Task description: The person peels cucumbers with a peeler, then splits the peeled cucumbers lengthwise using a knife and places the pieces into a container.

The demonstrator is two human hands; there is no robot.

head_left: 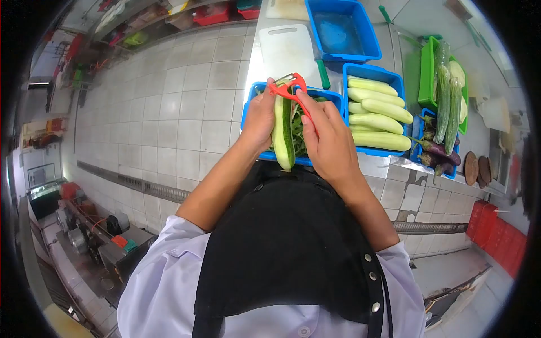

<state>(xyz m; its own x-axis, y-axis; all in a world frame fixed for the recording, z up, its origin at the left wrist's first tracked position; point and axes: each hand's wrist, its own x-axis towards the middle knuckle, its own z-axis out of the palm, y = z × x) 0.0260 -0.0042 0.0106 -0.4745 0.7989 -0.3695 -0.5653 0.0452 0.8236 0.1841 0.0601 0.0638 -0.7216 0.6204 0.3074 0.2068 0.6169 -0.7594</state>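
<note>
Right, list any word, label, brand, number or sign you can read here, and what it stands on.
None: I can read no text anywhere.
The red peeler, partly peeled cucumber and black apron show no legible marking.
The red crates are too small and blurred to tell.

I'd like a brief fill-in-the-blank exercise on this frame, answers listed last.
1. The peeler in the right hand has a frame coloured ____.
2. The left hand grips a partly peeled cucumber whose unpeeled strip is dark ____.
3. Pale cucumbers lie in a tray to the hands' ____.
4. The eggplants are dark ____.

Missing words: red; green; right; purple.
</note>
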